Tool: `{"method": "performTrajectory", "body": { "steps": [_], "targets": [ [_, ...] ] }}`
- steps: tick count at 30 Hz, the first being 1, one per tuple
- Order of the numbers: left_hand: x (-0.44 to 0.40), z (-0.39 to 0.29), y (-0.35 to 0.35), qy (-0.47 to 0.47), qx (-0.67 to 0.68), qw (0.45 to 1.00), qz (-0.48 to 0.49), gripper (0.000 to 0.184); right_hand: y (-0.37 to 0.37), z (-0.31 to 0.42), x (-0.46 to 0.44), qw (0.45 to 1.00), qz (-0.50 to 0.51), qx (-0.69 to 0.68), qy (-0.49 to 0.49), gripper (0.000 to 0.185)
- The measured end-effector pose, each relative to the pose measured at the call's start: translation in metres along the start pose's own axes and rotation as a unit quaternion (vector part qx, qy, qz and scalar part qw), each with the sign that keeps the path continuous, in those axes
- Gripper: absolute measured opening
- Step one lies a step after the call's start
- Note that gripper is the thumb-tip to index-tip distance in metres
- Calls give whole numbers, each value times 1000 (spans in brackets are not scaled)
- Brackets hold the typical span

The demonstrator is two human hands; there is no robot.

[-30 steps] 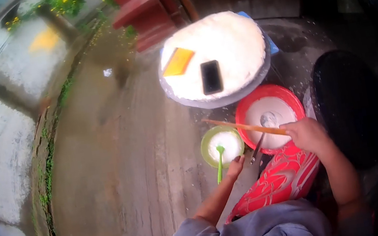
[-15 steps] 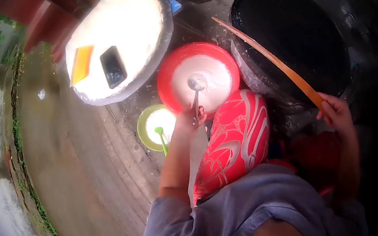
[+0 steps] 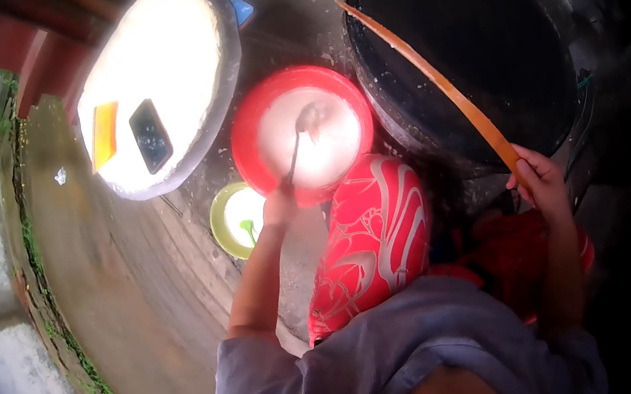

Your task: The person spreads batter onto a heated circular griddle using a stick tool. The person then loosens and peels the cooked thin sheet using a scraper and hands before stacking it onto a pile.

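A ladle [image 3: 296, 150] is in the closed fingers of my left hand [image 3: 280, 205]. Its bowl dips into white batter [image 3: 280, 132] inside a red basin [image 3: 247, 154]. My right hand [image 3: 539, 176] grips the lower end of a long, thin wooden spatula [image 3: 437, 77]. The spatula slants over a large round black griddle [image 3: 463, 33], its tip near the far left rim. Beside my left forearm sits a green bowl [image 3: 220, 228] of white contents, with a green spoon [image 3: 248, 228] in it.
At the upper left, a big round white-topped surface [image 3: 168, 47] carries a dark phone [image 3: 151, 136] and a yellow-orange flat object [image 3: 104, 135]. A blue item [image 3: 240, 9] shows behind it. My red patterned trouser leg [image 3: 369, 246] lies close below the basin.
The ladle's bowl has sunk lower into the batter, and its handle leans more. The view has shifted, so the basin and griddle appear further left. My right hand keeps the spatula over the griddle.
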State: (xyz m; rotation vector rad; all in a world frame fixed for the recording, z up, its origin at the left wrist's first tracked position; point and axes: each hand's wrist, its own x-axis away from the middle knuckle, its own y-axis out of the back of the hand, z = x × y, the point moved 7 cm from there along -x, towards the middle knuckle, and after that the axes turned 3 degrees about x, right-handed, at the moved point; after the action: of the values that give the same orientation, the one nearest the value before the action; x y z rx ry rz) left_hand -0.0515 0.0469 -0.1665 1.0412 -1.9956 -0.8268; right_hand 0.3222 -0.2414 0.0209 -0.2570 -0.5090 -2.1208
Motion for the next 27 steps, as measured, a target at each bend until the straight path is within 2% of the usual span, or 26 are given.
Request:
{"method": "performTrajectory", "body": {
  "steps": [2,5,6,7,9,11,13,16,17,18,19,20,21,23,26,27],
  "targets": [
    [-9,21,-27,8,-190,977,96,23,-2,-3,-4,1000,21,10,1,31],
    [-20,-8,16,20,-244,967,70,24,-2,-5,-3,1000,16,1,-6,31],
    [-29,-5,24,71,-209,972,75,26,-4,-7,-3,1000,24,-3,-3,31],
    [-17,-31,46,158,-107,981,36,24,-5,-9,-1,1000,25,-3,-9,31],
    [-37,27,-18,94,-102,990,-32,22,-8,-9,-1,999,39,18,-11,32],
    [-20,17,-46,60,-93,994,24,21,-8,-12,-1,999,41,11,-9,32],
    [2,-15,-6,31,-62,996,53,25,-9,-15,-2,999,40,2,-9,32],
    [19,-21,31,148,-13,989,2,27,-8,-21,1,999,43,14,-18,32],
    [19,-7,13,146,-14,989,3,27,-7,-22,2,999,44,5,-18,32],
    [15,14,-17,85,-38,996,-1,28,-6,-22,2,999,45,-2,-16,33],
    [13,-7,-16,20,-60,998,-6,28,-5,-19,-1,999,41,-2,-12,33],
    [4,-16,-19,-1,-49,997,67,28,-7,-18,-1,999,42,0,-13,33],
    [-16,-2,-23,29,-43,997,50,29,-8,-19,0,999,45,3,-18,33],
    [-38,-27,3,38,-19,999,-29,29,-9,-19,0,999,47,6,-19,33],
    [-47,-1,-34,35,-60,997,-30,29,-10,-14,-1,999,41,4,-10,33],
    [-45,20,-62,0,-115,993,23,27,-9,-14,-1,999,41,5,-10,33]
  ]
}}
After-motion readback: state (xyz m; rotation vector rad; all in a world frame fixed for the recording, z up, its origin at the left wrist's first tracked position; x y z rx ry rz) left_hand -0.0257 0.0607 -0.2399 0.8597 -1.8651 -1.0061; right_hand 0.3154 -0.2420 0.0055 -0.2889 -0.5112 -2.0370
